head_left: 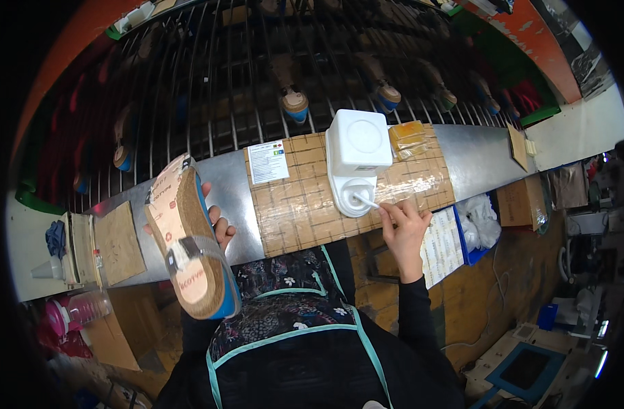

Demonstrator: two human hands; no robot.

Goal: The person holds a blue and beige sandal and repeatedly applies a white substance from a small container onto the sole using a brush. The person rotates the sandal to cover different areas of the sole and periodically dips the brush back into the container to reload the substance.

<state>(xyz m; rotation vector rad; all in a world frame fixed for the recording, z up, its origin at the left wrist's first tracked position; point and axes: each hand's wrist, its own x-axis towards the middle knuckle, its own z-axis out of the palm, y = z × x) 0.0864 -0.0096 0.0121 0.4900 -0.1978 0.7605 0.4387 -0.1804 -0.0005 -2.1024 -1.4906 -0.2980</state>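
Note:
My left hand [219, 219] is wrapped round a sandal on a blue shoe last [187, 252], held tilted at the left with its pale, printed underside facing me. Brown cork edges that underside, and a greyish strap crosses it. My right hand [402, 225] pinches the white handle of a brush [368, 201] between thumb and fingers. The brush's far end dips into the round cup of a white glue dispenser [358, 146], so its bristles are hidden. That dispenser stands upright on a taped cardboard sheet [291, 215].
A metal bench [223, 177] runs across in front of me. Beyond it, a rack of metal bars [257, 102] carries several similar sandals on lasts. A yellow block [408, 140] lies beside the dispenser, a printed card [267, 163] to its left. A blue bin [477, 228] with white plastic sits right.

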